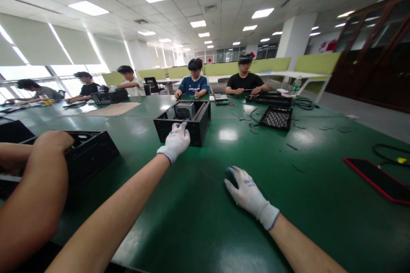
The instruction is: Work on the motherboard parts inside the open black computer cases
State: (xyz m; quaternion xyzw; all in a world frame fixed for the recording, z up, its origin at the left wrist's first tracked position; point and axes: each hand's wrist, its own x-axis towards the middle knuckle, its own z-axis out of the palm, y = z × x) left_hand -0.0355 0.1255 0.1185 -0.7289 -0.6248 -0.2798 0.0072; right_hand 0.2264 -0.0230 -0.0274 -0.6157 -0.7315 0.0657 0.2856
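In the middle of the green table stands a black computer case [204, 126] with its top side open. A grey power supply [185, 110] sits inside it. My left hand [176, 140], in a white glove, grips the near wall of the case, its fingertips at the upper edge. My right hand [248, 192], gloved the same way, is low over the table to the right, apart from the case. Its thumb and curved fingers are spread, with nothing between them.
At left, a co-worker's bare arms [41, 179] reach into another black case [96, 153]. A black tray-like part [276, 117] and loose cables [306, 103] lie toward the far right. A red-edged black panel [378, 179] rests at right. Several people sit along the far side.
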